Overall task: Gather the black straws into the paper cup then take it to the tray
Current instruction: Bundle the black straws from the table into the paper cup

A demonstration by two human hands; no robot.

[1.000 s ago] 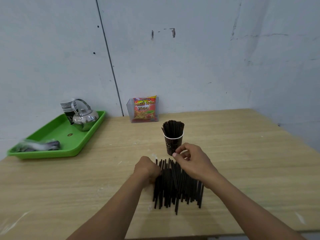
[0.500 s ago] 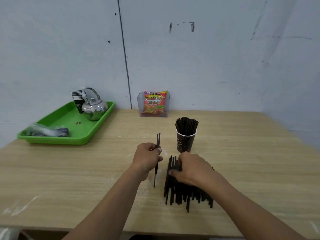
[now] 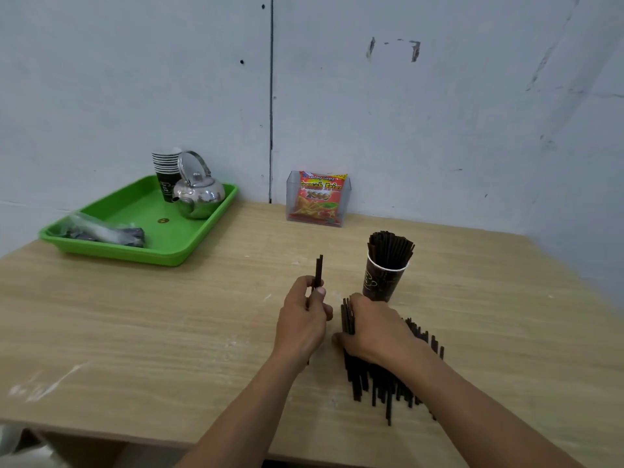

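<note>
Your left fingers (image 3: 319, 292) pinch some straws (image 3: 319, 268) upright, ready for the cup (image 3: 381, 282); the right fingers (image 3: 358, 300) curl round the pile (image 3: 381, 383).

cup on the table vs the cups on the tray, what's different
The paper cup is single and stuffed with black straws; the cup stack is several nested, no straws showing. The paper cup stands on the table; the cup stack sits on the green tray beside the kettle. Both upright, dark, white-rimmed.
</note>
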